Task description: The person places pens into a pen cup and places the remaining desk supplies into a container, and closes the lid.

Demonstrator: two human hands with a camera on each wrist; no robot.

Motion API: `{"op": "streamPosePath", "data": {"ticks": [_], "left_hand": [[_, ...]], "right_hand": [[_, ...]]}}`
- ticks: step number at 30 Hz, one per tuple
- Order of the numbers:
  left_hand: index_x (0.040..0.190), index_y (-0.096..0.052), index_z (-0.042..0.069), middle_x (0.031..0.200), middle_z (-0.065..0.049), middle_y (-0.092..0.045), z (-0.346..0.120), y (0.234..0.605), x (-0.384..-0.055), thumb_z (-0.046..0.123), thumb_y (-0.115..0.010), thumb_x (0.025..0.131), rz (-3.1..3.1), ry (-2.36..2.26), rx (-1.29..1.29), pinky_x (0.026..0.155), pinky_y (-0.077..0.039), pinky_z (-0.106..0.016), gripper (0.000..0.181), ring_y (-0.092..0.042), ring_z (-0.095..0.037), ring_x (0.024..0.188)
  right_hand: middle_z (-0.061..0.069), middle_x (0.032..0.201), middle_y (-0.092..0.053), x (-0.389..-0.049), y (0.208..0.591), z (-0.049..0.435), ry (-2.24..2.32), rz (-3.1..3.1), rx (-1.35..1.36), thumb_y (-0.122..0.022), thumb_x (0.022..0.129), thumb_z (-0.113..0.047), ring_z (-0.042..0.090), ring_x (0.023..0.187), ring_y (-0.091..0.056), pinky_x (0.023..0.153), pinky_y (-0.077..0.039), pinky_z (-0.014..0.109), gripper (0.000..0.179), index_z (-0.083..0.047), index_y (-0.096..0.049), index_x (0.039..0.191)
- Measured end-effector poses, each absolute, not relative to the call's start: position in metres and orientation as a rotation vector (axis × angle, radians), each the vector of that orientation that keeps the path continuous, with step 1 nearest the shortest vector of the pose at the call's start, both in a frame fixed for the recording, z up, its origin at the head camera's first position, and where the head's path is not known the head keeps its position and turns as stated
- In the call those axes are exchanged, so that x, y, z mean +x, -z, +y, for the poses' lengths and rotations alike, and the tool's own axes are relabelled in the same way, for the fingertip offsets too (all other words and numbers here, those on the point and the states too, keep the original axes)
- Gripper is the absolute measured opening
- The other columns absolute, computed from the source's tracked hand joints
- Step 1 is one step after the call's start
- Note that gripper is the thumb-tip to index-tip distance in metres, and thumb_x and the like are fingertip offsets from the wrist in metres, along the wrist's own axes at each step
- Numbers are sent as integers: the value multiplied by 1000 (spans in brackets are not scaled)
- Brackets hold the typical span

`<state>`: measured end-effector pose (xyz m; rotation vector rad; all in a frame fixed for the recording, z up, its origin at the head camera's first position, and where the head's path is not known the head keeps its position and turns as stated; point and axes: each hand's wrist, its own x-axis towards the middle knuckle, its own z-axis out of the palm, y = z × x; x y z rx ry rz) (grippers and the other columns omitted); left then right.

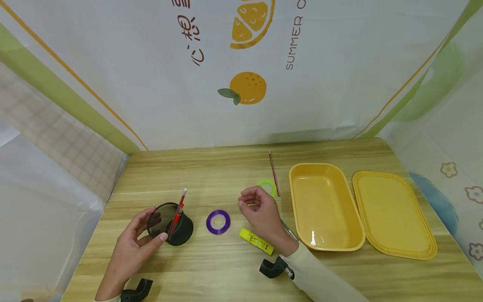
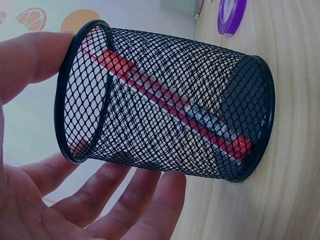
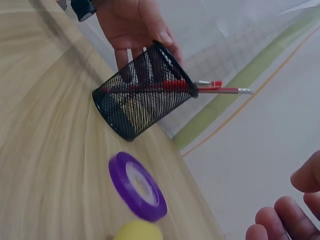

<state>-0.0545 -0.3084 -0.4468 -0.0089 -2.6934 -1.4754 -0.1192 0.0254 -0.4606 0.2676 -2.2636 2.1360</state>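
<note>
My left hand [image 1: 130, 247] grips a black mesh pen holder [image 1: 183, 230] near its rim, thumb on one side and fingers on the other. The holder tilts on the table, and through its mesh a red pen [image 2: 165, 95] and a red pencil [image 2: 175, 116] show, leaning together. My right hand [image 1: 264, 214] hovers over the table with loosely curled fingers and nothing visible in it. Below it lies a yellow glue stick [image 1: 256, 242]. A purple tape roll [image 1: 218, 231] lies flat between the hands.
Past my right hand are a green tape roll [image 1: 263, 183] and a red pencil [image 1: 274, 174]. A thin dark pen-like item [image 1: 288, 230] is partly hidden by my right wrist. At right stand a yellow box [image 1: 294, 201] and its yellow lid [image 1: 396, 214]. A printed curtain [image 1: 320, 92] borders the back edge.
</note>
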Motion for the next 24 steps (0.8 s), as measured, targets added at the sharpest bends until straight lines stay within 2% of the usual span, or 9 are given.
{"op": "streamPosePath", "data": {"ticks": [11,20,24], "left_hand": [[151,-39,14,143,-10,-49,-308,446,-54,16,-76,89,-2700,1505,-3,79,-55,-17,72,-49,9,121],[151,-39,17,143,-8,-49,-307,445,-53,17,-76,90,-2714,1502,9,80,-55,-16,72,-49,8,121],[151,-39,20,144,-8,-48,-307,444,-53,17,-75,90,-2722,1486,10,80,-54,-15,71,-49,9,120]], "right_hand": [[10,102,-69,-115,471,54,-2108,-2310,47,-72,90,-7,19,92,-66,75,-54,22,24,-2,-62,111],[14,107,-69,-108,474,65,-1974,-2371,-20,-71,89,-4,21,95,-67,79,-56,27,22,-3,-65,110],[11,109,-69,-109,483,69,-1888,-2405,11,-71,87,-4,20,95,-67,78,-58,28,25,-3,-66,112]]}}
